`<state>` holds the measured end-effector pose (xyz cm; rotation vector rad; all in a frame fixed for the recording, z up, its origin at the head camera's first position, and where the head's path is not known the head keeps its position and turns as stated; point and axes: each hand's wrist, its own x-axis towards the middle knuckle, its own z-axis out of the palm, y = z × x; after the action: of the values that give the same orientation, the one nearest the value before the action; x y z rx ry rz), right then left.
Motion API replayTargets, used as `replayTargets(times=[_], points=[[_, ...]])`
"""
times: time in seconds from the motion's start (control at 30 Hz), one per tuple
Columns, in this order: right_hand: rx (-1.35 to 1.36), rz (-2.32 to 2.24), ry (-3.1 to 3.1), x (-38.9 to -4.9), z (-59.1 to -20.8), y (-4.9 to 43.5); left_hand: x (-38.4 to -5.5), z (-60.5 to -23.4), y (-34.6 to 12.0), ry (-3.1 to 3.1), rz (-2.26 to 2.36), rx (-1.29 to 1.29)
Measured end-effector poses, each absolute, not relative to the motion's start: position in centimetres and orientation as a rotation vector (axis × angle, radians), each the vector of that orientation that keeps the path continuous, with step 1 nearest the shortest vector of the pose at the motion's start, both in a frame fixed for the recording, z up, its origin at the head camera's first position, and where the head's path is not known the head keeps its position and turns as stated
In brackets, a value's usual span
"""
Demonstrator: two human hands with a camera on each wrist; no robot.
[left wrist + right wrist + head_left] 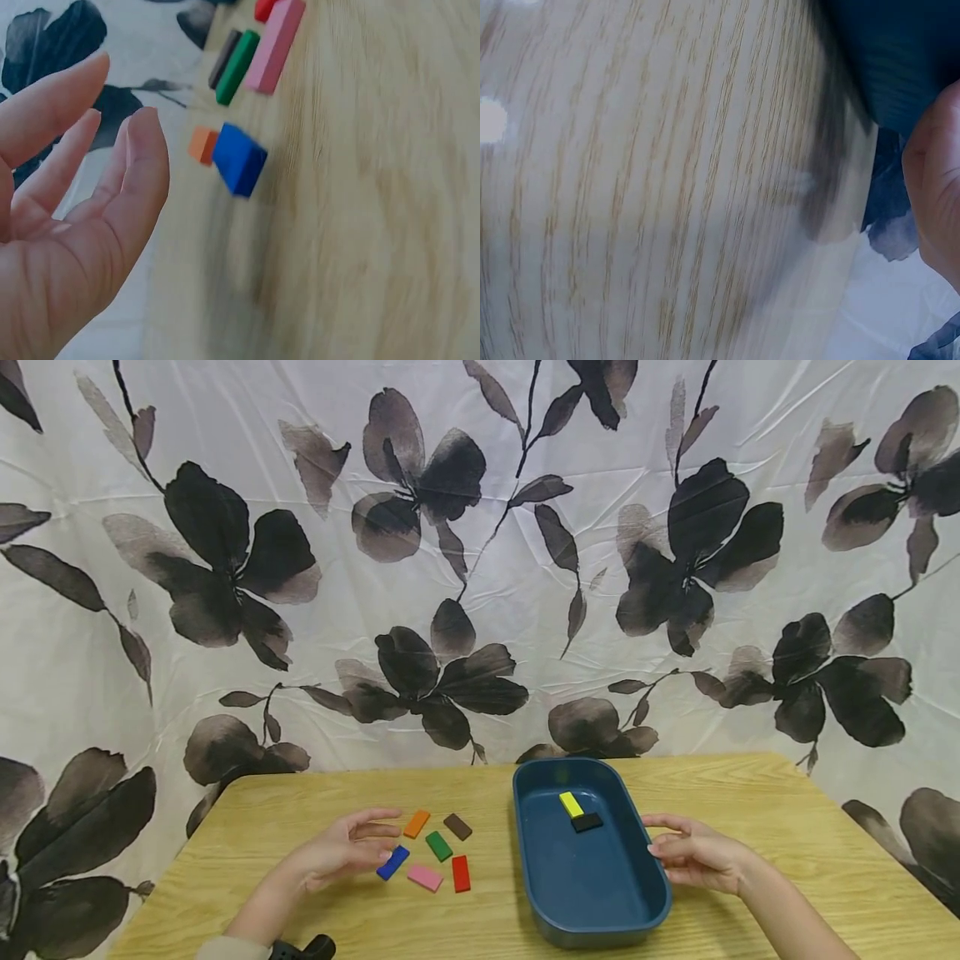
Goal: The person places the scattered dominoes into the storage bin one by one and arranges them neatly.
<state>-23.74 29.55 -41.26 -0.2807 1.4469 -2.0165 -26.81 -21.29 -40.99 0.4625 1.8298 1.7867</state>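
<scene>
My left hand (pixel 348 847) hovers at the left of a loose group of small flat rectangular blocks, fingers apart and holding nothing. Closest to it is the blue block (pixel 393 863); in the left wrist view a gap shows between the hand (pixel 82 202) and that block (pixel 238 159). Around it lie orange (pixel 416 824), brown (pixel 457 827), green (pixel 438 846), pink (pixel 425 877) and red (pixel 461 873) blocks. My right hand (pixel 701 856) rests its fingertips against the right side of a dark blue bin (pixel 528 860). Inside the bin, a yellow block (pixel 572 805) touches a black block (pixel 587 822).
Everything stands on a light wooden table (pixel 300 802). Behind it hangs a white cloth (pixel 525 610) with dark flowers. A black band (pixel 303 948) sits at my left wrist. The bin's raised rim stands right of the loose blocks.
</scene>
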Motion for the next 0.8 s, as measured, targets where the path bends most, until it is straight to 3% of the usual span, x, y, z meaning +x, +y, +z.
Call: replayTargets(times=[0.8], points=[[-0.268,-2.007,1.466,-23.7,-41.0,29.6,-28.2,-42.0,-20.6,2.309,1.266,0.635]])
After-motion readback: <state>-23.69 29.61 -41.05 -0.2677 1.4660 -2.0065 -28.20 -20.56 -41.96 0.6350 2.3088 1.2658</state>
